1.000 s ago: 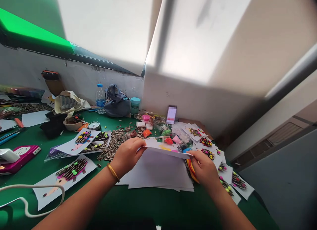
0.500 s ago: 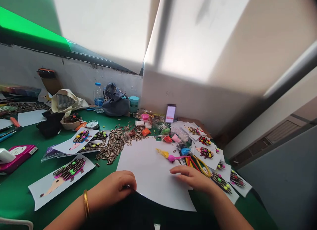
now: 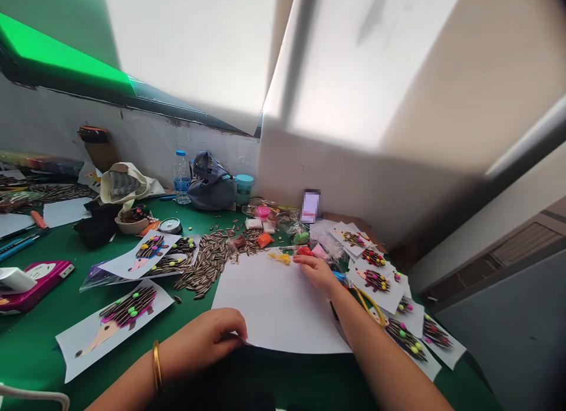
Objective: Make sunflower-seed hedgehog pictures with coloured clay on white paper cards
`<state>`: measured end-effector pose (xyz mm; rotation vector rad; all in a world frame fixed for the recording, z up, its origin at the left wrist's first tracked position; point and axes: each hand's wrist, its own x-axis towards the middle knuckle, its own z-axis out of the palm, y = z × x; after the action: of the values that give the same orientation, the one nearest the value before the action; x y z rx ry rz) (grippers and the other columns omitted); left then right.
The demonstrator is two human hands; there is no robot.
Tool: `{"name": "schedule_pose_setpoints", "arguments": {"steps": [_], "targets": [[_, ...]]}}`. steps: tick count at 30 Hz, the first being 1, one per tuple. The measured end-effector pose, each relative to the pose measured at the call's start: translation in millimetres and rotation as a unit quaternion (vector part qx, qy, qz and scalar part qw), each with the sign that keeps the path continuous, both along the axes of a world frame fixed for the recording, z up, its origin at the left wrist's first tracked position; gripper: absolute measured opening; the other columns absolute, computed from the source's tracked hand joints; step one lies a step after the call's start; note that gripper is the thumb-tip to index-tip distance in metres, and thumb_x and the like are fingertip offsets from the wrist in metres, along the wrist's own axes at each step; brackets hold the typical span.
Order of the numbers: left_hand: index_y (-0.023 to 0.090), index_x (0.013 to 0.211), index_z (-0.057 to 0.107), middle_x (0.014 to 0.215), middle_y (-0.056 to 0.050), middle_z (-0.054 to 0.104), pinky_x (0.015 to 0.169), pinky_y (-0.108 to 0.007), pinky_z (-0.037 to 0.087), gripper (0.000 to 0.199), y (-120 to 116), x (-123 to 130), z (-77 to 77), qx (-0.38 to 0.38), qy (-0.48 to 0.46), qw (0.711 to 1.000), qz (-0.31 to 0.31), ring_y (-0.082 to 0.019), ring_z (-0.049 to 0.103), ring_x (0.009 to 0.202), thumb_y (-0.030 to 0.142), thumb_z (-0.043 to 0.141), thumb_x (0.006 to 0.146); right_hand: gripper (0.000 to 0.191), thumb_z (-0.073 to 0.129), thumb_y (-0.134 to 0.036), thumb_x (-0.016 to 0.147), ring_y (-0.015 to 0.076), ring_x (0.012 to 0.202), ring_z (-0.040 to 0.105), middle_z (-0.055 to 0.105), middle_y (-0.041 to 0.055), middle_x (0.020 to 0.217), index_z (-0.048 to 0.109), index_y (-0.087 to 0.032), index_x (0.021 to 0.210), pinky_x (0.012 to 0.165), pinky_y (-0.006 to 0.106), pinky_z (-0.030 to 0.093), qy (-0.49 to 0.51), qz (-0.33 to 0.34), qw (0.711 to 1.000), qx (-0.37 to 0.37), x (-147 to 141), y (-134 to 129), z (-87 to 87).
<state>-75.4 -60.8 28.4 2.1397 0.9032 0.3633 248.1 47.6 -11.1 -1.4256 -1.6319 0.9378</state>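
A large white sheet of paper lies in front of me on the green table. My left hand, with a gold bangle on its wrist, pinches the near left edge of the sheet. Over the sheet's far right part reaches my right hand, its fingers stretched out. Its fingertips are beside a small yellow packet at the sheet's far edge and a red clay packet. Yellow-handled scissors are partly hidden by my right forearm.
Striped sunflower seeds are heaped left of the sheet. Finished hedgehog pictures lie at left and in a pile at right. Behind stand a phone, a teal-lidded cup, a grey-blue bag and a water bottle.
My right hand has moved forward and left across the sheet. The yellow packet has shifted to the far edge, and the pink tool with a round end is out of sight. My left hand still pinches the sheet.
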Motion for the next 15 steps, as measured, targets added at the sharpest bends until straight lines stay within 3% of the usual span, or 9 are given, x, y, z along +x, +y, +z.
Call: {"name": "schedule_pose_setpoints", "arguments": {"steps": [3, 6, 8, 11, 13, 15], "targets": [[0.022, 0.093, 0.067, 0.098, -0.003, 0.068, 0.085, -0.026, 0.048, 0.014, 6.3, -6.7, 3.3, -0.04, -0.043, 0.998, 0.018, -0.017, 0.062, 0.092, 0.026, 0.054, 0.089, 0.035, 0.061, -0.049, 0.082, 0.0283, 0.123, 0.056, 0.068, 0.0091, 0.124, 0.077, -0.023, 0.098, 0.111, 0.046, 0.036, -0.009, 0.028, 1.0, 0.01, 9.9, -28.8, 8.5], [0.021, 0.093, 0.068, 0.098, -0.005, 0.069, 0.085, -0.028, 0.048, 0.017, 13.8, -12.0, 6.9, -0.039, -0.085, 0.994, 0.059, -0.019, 0.062, 0.092, 0.029, 0.054, 0.09, 0.057, 0.045, -0.07, 0.087, 0.0299, 0.13, 0.05, 0.06, 0.0088, 0.136, 0.072, -0.027, 0.113, 0.109, 0.049, 0.038, 0.043, 0.1, 0.993, -0.052, 29.5, -63.4, 20.4], [0.02, 0.091, 0.068, 0.094, -0.005, 0.069, 0.081, -0.028, 0.049, 0.019, 18.2, -14.4, 7.8, -0.035, -0.106, 0.989, 0.102, -0.02, 0.062, 0.089, 0.034, 0.055, 0.09, 0.08, 0.035, -0.085, 0.079, 0.0319, 0.134, 0.045, 0.057, 0.0102, 0.14, 0.068, -0.026, 0.122, 0.112, 0.049, 0.033, 0.099, 0.148, 0.982, -0.068, 45.5, -85.5, 27.8], [0.02, 0.09, 0.068, 0.092, -0.006, 0.069, 0.079, -0.031, 0.05, 0.024, 22.9, -16.8, 6.1, -0.041, -0.142, 0.975, 0.164, -0.022, 0.063, 0.088, 0.041, 0.056, 0.089, 0.103, 0.042, -0.095, 0.063, 0.0366, 0.139, 0.037, 0.046, 0.0118, 0.149, 0.06, -0.023, 0.134, 0.115, 0.049, 0.028, 0.105, 0.207, 0.969, -0.085, 64.5, -112.9, 33.7], [0.02, 0.092, 0.068, 0.094, -0.007, 0.069, 0.08, -0.032, 0.051, 0.026, 25.1, -16.9, 4.2, -0.046, -0.166, 0.966, 0.193, -0.023, 0.063, 0.089, 0.044, 0.057, 0.089, 0.099, 0.06, -0.087, 0.061, 0.0375, 0.131, 0.047, 0.051, 0.0127, 0.144, 0.056, -0.023, 0.137, 0.107, 0.05, 0.04, 0.074, 0.209, 0.967, -0.125, 68.9, -126.3, 33.9], [0.021, 0.093, 0.068, 0.095, -0.007, 0.069, 0.082, -0.034, 0.051, 0.027, 27.6, -15.1, 3.6, -0.046, -0.186, 0.961, 0.198, -0.024, 0.064, 0.091, 0.045, 0.059, 0.088, 0.071, 0.063, -0.07, 0.076, 0.0336, 0.117, 0.06, 0.063, 0.0122, 0.131, 0.063, -0.023, 0.129, 0.097, 0.046, 0.049, -0.009, 0.15, 0.983, -0.108, 66.8, -136.6, 33.2]]}}
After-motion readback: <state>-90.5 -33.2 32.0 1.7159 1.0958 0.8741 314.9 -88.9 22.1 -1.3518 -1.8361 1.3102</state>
